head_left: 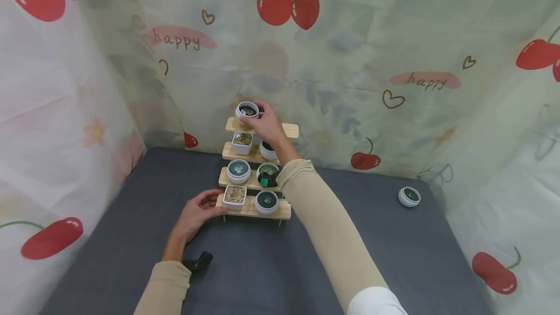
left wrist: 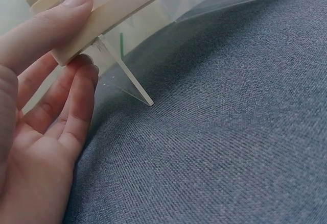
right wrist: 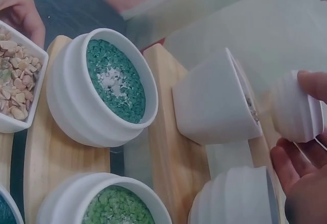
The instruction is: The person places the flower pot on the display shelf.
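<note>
A tiered stand with wooden shelves (head_left: 253,213) holds small white pots in pairs on its lower tiers. At its top tier (head_left: 290,130), my right hand (head_left: 268,124) grips a round white pot (right wrist: 292,110) with dark contents, thumb and fingers on its sides. Whether that pot touches the shelf, I cannot tell. My left hand (head_left: 193,215) pinches the left end of the lowest shelf (left wrist: 120,15), thumb above and fingertips below. Closest to this hand is a square pot of pale chips (head_left: 235,195). My right forearm partly covers the stand's right side.
A lone round pot with green contents (head_left: 409,197) stands on the dark grey cloth (head_left: 350,237) at the right. Thin clear legs (left wrist: 130,73) support the lowest shelf. Patterned curtain (head_left: 332,62) rises close behind the stand and along both sides.
</note>
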Available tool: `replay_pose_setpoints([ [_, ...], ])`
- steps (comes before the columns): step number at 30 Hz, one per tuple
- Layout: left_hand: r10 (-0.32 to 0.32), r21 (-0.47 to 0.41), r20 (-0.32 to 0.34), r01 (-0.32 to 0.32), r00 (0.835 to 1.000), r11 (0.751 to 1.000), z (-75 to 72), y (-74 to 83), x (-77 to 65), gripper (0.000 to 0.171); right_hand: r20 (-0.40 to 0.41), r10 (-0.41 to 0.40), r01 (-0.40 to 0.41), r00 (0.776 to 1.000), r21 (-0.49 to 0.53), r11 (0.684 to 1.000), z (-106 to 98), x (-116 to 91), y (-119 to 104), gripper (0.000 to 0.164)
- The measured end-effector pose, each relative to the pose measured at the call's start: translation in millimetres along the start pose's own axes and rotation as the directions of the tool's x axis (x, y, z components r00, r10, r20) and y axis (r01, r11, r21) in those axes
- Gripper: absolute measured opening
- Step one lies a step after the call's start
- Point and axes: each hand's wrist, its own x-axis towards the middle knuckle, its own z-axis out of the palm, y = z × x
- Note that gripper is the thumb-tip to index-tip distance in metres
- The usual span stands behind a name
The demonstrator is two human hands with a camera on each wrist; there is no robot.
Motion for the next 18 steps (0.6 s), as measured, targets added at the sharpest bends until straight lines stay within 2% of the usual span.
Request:
replay_pose_setpoints([
  [18,-0.009,0.017,-0.002,0.009,1.000,1.000,1.0,1.8,-0.8,0.069,0.026,0.017,-0.014,1.000,-0.130,0.991,-0.6,2.4,6.1,0.066],
])
